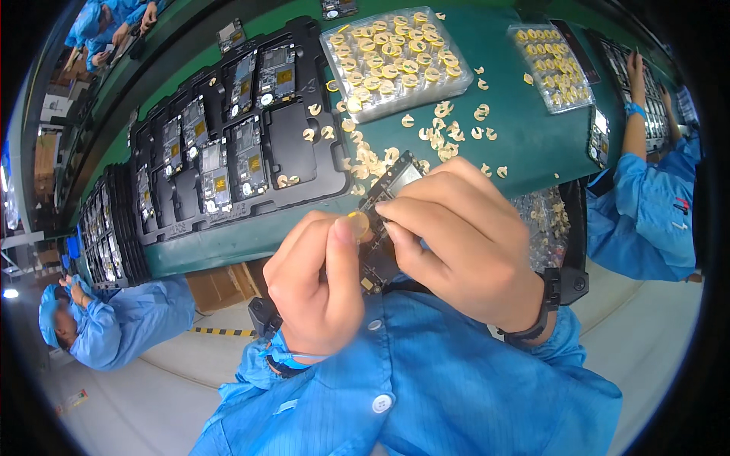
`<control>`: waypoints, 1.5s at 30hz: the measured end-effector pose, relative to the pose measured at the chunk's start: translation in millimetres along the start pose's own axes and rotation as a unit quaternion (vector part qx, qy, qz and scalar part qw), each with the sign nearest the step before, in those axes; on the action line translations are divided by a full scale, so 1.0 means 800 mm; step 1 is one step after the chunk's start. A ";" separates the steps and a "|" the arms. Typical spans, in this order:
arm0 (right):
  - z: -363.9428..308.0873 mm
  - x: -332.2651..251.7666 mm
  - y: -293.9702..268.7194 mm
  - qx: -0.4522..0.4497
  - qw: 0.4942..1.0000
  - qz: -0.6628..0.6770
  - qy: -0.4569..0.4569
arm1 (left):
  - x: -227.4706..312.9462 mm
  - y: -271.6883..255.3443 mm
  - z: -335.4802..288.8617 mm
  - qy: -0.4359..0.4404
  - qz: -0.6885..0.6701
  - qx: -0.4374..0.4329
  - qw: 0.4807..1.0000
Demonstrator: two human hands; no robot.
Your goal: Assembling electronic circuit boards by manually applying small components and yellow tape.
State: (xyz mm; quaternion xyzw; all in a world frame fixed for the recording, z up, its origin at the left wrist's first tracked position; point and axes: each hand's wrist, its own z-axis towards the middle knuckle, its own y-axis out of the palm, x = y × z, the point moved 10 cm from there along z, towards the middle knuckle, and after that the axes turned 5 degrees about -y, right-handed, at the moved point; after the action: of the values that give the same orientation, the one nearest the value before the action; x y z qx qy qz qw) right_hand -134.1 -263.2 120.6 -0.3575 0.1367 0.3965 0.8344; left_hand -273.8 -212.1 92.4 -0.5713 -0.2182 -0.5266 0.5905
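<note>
My left hand (pixel 315 281) is closed, pinching a small round yellow disc (pixel 358 223) between thumb and forefinger. Beside it my right hand (pixel 475 247) grips a dark circuit board (pixel 380 262) that has a silver metal plate near its far end. The disc is against or just in front of the board; whether they touch I cannot tell. My fingers cover the board's middle. Just beyond my hands, pale crescent-shaped scraps (pixel 369 161) lie in a loose heap on the green mat. A clear plastic tray (pixel 357 114) full of similar yellow discs stands behind them.
To the left lies a black tray (pixel 296 182) with several circuit boards, beside a stack of black trays (pixel 122 228). Another clear tray of discs (pixel 582 99) and a lone board (pixel 598 137) are at the right. Co-workers in blue (pixel 654 205) work nearby. The green mat (pixel 525 152) covers the bench.
</note>
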 end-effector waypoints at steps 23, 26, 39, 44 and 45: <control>-0.011 -0.006 0.022 -0.070 0.995 -0.054 -0.036 | 0.009 0.006 -0.007 0.070 0.079 -0.011 0.994; -0.010 -0.007 0.019 -0.060 0.995 -0.073 -0.034 | 0.014 0.007 -0.004 0.066 0.091 -0.021 0.993; -0.068 0.138 -0.087 -0.223 0.860 -0.282 0.363 | -0.014 0.012 -0.002 -0.016 -0.071 -0.105 0.992; -0.009 0.068 -0.079 -0.006 0.978 -0.129 0.161 | -0.027 0.017 0.001 -0.060 -0.129 -0.145 0.979; -0.013 0.067 -0.071 -0.010 0.978 -0.059 0.200 | -0.030 0.018 0.001 -0.061 -0.134 -0.151 0.977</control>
State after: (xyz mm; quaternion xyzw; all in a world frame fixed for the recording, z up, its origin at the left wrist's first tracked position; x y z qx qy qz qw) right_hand -55.6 -264.7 113.6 -0.4448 0.2754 0.2689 0.8087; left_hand -269.4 -205.6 65.5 -0.6503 -0.2462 -0.5922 0.4071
